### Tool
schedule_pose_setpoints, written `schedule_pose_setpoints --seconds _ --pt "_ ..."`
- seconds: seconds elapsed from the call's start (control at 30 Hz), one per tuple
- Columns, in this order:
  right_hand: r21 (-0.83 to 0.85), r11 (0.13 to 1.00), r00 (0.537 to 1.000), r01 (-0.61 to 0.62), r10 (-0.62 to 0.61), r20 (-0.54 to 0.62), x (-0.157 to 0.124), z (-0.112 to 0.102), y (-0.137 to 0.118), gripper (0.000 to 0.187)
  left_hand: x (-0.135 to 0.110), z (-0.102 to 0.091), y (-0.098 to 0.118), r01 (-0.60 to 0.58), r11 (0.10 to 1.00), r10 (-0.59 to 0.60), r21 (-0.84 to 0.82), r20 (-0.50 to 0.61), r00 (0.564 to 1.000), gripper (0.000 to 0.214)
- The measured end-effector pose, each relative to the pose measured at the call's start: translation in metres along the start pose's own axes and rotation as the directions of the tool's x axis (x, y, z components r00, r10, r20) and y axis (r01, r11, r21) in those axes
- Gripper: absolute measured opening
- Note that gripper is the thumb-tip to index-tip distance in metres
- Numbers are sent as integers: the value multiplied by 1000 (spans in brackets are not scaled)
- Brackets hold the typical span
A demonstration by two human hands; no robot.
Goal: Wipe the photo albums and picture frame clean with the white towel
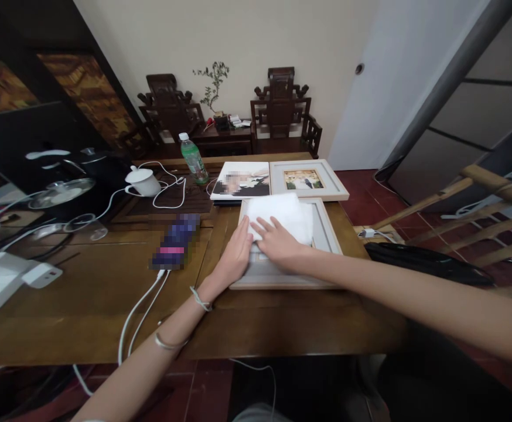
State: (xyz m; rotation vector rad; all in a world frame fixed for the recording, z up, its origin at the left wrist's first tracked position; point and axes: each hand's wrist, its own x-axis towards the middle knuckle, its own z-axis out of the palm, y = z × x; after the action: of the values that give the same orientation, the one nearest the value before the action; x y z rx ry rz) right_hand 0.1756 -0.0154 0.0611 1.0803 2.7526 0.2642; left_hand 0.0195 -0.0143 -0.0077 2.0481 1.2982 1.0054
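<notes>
My right hand [279, 243] lies with its fingers spread on a folded white cloth or paper towel [277, 211]. That white piece covers the upper middle of a light wood picture frame [331, 225], lying face up near the table's front edge. At the frame's left side rests my left hand [237, 252], fingers stretched out and close together, its fingertips beside the white piece. Most of the picture inside the frame is hidden under the cloth and my right hand.
Behind lie a second framed photo [302, 179] and a photo panel [242, 179]. On the wooden table [84, 305] stand a green-labelled bottle [193, 158], a white lidded cup [143, 181] and a phone [177, 240] with white cables. A wooden chair [449, 193] stands at the right.
</notes>
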Motion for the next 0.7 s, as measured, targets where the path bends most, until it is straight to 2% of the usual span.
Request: schedule_pose_setpoints --seconds 0.1,0.2,0.4,0.53,0.7 --pt "60 993 995 101 -101 8 -37 -3 -20 32 1 -1 -1 -9 1000 9 20 -7 1000 53" --pt "97 985 990 139 -142 23 -70 -5 -25 32 2 -1 -3 -55 993 53 107 18 998 49" --pt "63 998 977 11 -24 214 -110 -17 -3 34 2 3 -15 -182 956 185 231 11 983 44" --pt "35 999 970 -27 18 244 -116 -23 0 32 2 6 -19 -189 948 196 257 1 981 47" --pt "39 999 992 30 -35 120 -90 -21 -23 30 3 5 -21 -182 954 190 238 -11 982 49"
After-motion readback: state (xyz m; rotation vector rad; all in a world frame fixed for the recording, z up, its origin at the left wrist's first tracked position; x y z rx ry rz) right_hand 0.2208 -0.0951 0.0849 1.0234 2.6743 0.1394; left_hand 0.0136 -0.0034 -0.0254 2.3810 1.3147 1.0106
